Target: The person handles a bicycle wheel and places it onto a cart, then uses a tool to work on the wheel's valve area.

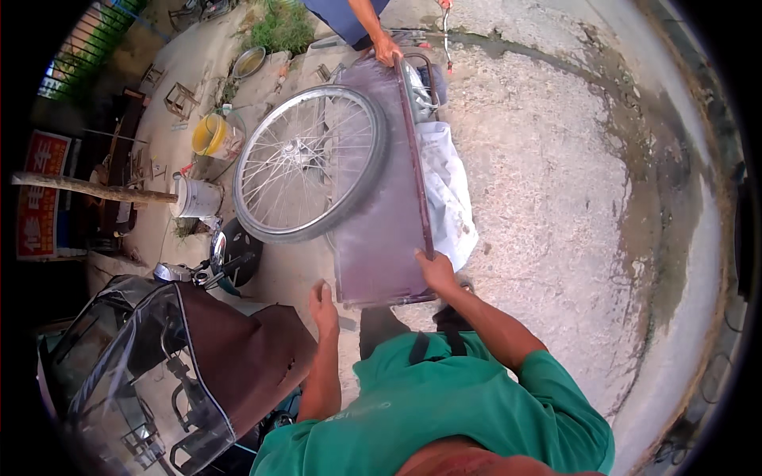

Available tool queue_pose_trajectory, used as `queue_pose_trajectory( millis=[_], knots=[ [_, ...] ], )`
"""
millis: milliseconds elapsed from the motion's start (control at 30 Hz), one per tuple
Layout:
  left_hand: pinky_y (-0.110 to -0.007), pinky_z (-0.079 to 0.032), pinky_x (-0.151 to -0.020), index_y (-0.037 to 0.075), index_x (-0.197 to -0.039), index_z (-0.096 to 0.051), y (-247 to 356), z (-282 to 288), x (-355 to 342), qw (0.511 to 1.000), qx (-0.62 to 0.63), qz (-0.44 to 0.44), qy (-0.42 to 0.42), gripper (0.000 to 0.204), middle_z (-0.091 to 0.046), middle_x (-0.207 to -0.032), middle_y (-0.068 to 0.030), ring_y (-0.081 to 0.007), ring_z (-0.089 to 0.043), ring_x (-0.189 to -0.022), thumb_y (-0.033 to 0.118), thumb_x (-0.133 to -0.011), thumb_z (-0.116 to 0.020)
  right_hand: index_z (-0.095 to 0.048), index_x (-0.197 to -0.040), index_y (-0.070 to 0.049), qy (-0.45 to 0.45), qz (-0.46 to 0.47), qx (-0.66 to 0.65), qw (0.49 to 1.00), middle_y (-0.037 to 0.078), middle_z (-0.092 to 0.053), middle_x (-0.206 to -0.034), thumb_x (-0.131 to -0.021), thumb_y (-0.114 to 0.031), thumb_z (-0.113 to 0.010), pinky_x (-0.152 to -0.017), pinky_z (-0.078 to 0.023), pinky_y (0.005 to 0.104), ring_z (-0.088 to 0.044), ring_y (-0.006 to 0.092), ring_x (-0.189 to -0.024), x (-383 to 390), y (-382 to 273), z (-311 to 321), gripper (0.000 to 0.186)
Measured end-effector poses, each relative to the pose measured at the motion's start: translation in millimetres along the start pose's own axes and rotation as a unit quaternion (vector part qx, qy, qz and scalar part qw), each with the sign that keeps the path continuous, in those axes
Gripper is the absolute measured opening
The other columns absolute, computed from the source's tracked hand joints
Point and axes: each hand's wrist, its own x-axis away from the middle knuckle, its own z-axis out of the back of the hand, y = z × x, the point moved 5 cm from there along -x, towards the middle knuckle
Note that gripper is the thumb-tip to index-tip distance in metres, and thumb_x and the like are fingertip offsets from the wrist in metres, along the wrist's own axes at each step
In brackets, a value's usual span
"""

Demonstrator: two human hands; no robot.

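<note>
Gripping rail [413,163] of flat, dusty maroon cart [379,250]: right hand [436,274]. Left hand [323,308] empty, loosely curled.

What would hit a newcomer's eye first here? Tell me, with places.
The big spoked wheel left of centre stands out first, overlapping the left edge of a dull purple panel. Next comes the bright green T-shirt at the bottom, whose wearer's right hand grips the near end of the panel's reddish rail. A yellow bucket also catches the eye at upper left.
</note>
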Motion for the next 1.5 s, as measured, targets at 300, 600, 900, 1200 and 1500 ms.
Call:
queue_pose_trajectory(
  millis=[300,600,900,1200,1500],
  knots=[
    [-0.039,-0.049,-0.088,-0.005,-0.121,-0.064,-29,-48,48,0.993,0.027,0.100,0.051,0.050,-0.066,-0.110,-0.0116,-0.0209,-0.059,-0.103,0.041,-0.105,-0.059,-0.071,-0.113,0.008,-0.032,0.040,0.041,0.998,0.028,-0.074,-0.100,-0.097,-0.048,-0.065,-0.090,-0.053,0.0461,-0.071,0.0436,-0.102,-10,14,3,0.059],
    [-0.039,-0.052,-0.074,-0.010,-0.110,-0.065,30,-66,57,0.983,0.059,0.150,0.087,0.044,-0.069,-0.092,-0.0166,-0.0226,-0.063,-0.082,0.034,-0.103,-0.062,-0.070,-0.118,0.007,-0.033,0.077,0.076,0.994,0.024,-0.075,-0.105,-0.100,-0.047,-0.063,-0.089,-0.053,0.0437,-0.073,0.0364,-0.101,-28,27,11,0.057],
    [-0.036,-0.049,-0.076,-0.004,-0.100,-0.068,-1,-66,51,0.974,-0.026,0.091,0.207,0.049,-0.065,-0.084,-0.0091,-0.0188,-0.056,-0.079,0.044,-0.102,-0.063,-0.069,-0.122,0.006,-0.399,0.054,0.281,0.871,0.020,-0.074,-0.103,-0.094,-0.057,-0.068,-0.087,-0.055,0.0395,-0.072,0.0304,-0.093,-59,-50,63,0.069],
    [-0.042,-0.052,-0.091,-0.008,-0.116,-0.070,-2,-69,67,0.908,-0.111,0.188,0.358,0.062,-0.074,-0.107,-0.0203,-0.0313,-0.069,-0.101,0.052,-0.097,-0.065,-0.068,-0.118,-0.004,-0.400,0.339,0.342,0.780,0.013,-0.073,-0.102,-0.088,-0.044,-0.075,-0.085,-0.055,0.0429,-0.070,0.0317,-0.096,-209,-196,129,0.051],
    [-0.044,-0.049,-0.102,-0.007,-0.142,-0.053,0,-155,111,0.836,0.147,0.302,0.435,0.071,-0.062,-0.135,-0.0248,-0.0347,-0.063,-0.119,0.051,-0.102,-0.056,-0.072,-0.107,-0.005,-0.276,0.651,0.306,0.637,0.015,-0.073,-0.097,-0.089,-0.036,-0.075,-0.086,-0.054,0.0464,-0.069,0.0357,-0.095,-268,-342,60,0.036]
  ],
)
